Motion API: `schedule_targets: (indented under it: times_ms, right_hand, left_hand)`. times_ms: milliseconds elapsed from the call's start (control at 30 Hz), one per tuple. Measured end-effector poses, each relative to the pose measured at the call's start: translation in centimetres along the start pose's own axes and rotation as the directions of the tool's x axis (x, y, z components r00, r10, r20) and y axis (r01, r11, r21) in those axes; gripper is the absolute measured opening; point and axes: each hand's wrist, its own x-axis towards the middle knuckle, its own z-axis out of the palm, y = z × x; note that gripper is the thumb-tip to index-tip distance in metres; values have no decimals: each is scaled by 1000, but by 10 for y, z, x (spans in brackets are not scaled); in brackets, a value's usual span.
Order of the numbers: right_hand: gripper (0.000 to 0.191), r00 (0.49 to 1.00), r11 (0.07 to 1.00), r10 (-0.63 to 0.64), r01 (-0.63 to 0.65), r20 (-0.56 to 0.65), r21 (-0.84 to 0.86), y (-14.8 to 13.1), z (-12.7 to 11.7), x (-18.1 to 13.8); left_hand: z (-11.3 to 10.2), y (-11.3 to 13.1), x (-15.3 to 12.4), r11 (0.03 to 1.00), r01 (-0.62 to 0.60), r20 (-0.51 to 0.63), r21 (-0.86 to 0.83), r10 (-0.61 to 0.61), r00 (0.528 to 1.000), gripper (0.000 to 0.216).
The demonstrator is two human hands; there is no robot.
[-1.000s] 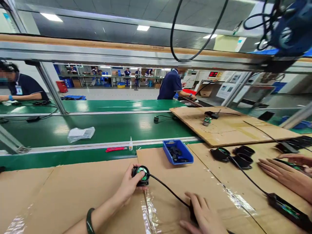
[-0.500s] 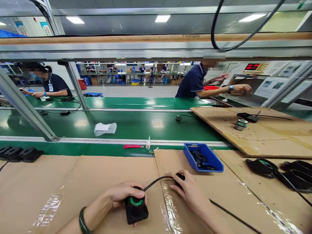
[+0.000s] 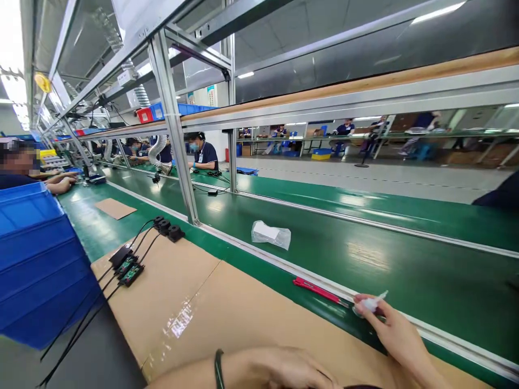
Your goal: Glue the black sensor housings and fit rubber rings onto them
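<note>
Our right hand holds a small white bottle between narrowed fingers, its pointed nozzle tilted up and to the right. The bottle is on the near side of the pale rail that runs along the green bench, just right of a red cutter; we cannot tell whether its base touches the surface. Our left hand, with a dark bracelet at the wrist, is low at the near edge over the cardboard. Its fingers are partly hidden, so we cannot tell how wide they stand or what they hold; a dark shape shows just beside them. Beyond the rail lies a clear plastic bag. To the left, black housings sit at the cardboard's far edge, with cables leading to dark cases that show green boards. Farther left we see blue bins near a co-worker's arm.
</note>
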Motion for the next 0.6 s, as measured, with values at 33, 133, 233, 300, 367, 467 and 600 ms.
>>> schedule_targets:
  times_ms: [33,133,233,300,367,467,600]
  right_hand:
    - [51,1000,1000,13,-13,-11,21,-4,-4,-7]
    - [62,998,994,28,-23,-48,103,-22,-22,-41]
    - [55,998,940,61,-48,-26,339,-45,-40,-91]
    - [47,994,848,109,-103,18,520,-59,-49,-127]
    - [42,981,749,183,-183,68,637,-68,-53,-160]
    - [39,933,570,340,-306,119,763,-67,-55,-198]
    - [39,847,364,501,-391,177,845,-58,-49,-226]
  left_hand:
    - [0,1,-3,999,-35,2,28,35,999,52]
    - [-1,5,-17,992,-108,66,72,103,992,64]
    - [-6,10,-29,957,-199,154,210,169,974,65]
    - [-8,13,-35,893,-288,144,345,252,957,69]
    - [-7,13,-39,824,-357,141,440,330,934,69]
    - [-2,11,-45,736,-434,172,519,407,897,63]
    - [6,8,-49,656,-423,150,625,431,890,57]
